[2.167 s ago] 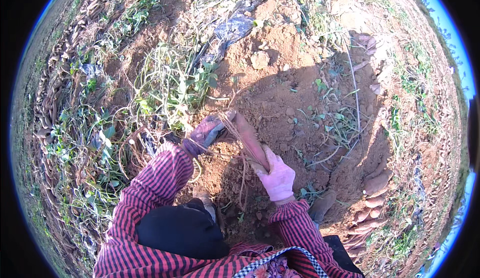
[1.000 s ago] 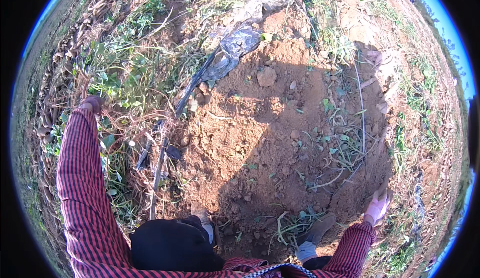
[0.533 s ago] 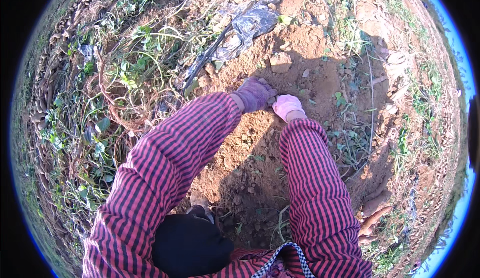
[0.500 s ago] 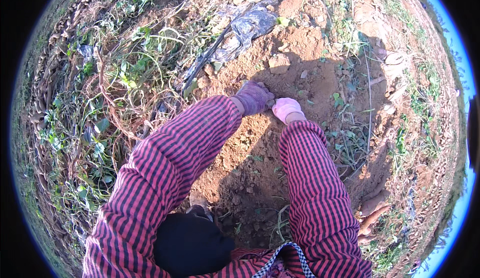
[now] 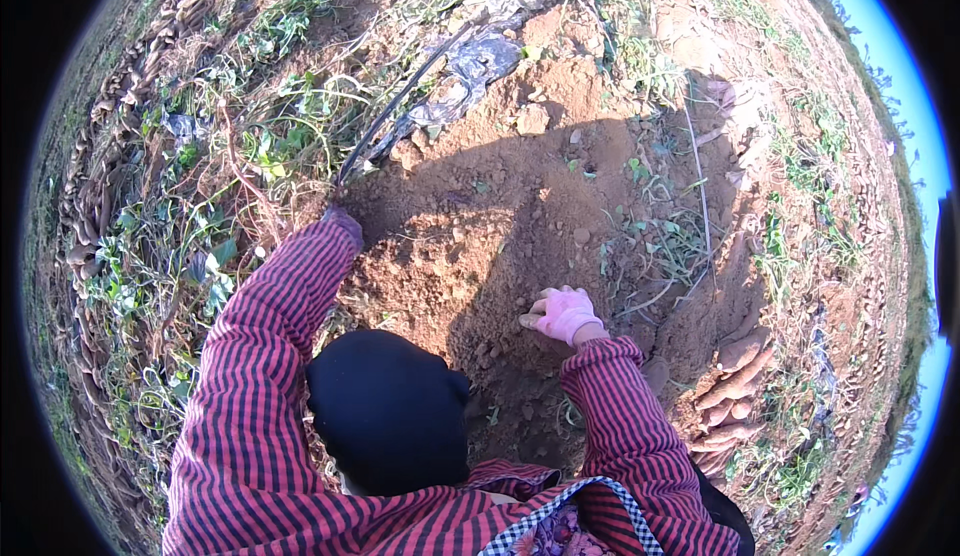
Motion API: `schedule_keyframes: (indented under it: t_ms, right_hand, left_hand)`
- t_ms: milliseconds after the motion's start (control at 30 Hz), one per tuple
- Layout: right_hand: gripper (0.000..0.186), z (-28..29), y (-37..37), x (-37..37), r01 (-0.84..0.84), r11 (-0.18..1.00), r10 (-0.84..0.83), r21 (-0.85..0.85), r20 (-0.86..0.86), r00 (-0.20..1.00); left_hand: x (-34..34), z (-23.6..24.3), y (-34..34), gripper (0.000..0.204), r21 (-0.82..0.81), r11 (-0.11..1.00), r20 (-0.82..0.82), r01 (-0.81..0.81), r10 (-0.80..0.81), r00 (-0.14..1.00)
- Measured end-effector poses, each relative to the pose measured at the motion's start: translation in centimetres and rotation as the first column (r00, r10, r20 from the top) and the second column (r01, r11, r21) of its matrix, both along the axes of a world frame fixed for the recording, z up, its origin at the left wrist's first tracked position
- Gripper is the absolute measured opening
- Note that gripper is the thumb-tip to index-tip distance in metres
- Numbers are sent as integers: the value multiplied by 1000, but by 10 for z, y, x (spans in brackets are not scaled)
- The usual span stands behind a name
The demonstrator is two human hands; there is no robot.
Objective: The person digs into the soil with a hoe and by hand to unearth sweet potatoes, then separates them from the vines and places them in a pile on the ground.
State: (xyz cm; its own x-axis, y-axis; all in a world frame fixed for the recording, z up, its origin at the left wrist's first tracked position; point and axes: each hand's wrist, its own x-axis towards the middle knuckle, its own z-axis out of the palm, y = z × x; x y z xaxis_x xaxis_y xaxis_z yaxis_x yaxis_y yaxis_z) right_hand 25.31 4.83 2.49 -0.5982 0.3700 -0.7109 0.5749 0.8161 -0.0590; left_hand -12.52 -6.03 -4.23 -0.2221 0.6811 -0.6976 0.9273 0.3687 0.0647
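the left hand [image 5: 344,226], in a dusty purple glove, is reaching to the left of centre in the frame, lying at the edge of the loose soil [image 5: 430,266] and just below the lower end of a dark strip [image 5: 358,154]. its fingers are mostly hiding behind the wrist and cuff, so i cannot tell whether they are opening or gripping anything. the right hand [image 5: 565,314], in a pink glove, is sitting low over the shaded soil right of centre, its fingers curling loosely; whether they are holding something beneath, i cannot tell.

the soil is filling the middle of the frame, between and around both hands. reddish-brown tubers [image 5: 738,396] are lying heaped at the lower right, apart from the right hand.

for working this ground well, loosely curving fingers and shallow strokes are probably serving best, as the crumbly surface is looking easy to part. the tangled vines [image 5: 290,136] at upper left are possibly posing a snag for the left glove.
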Motion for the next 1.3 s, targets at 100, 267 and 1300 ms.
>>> schedule_keyframes:
  t_ms: [100,267,1300]
  right_hand:
    - [49,-1,-20,16,226,917,-232,-329,23,972]
    - [37,-3,42,-4,429,804,-593,-411,-503,629]
    - [36,-90,197,-232,80,995,-97,-65,-337,937]
  left_hand:
    - [3,-3,-32,50,67,983,115,-169,161,980]
    - [27,-10,1,81,401,697,309,-594,508,804]
    - [-3,-26,300,43,559,793,-107,243,-222,969]
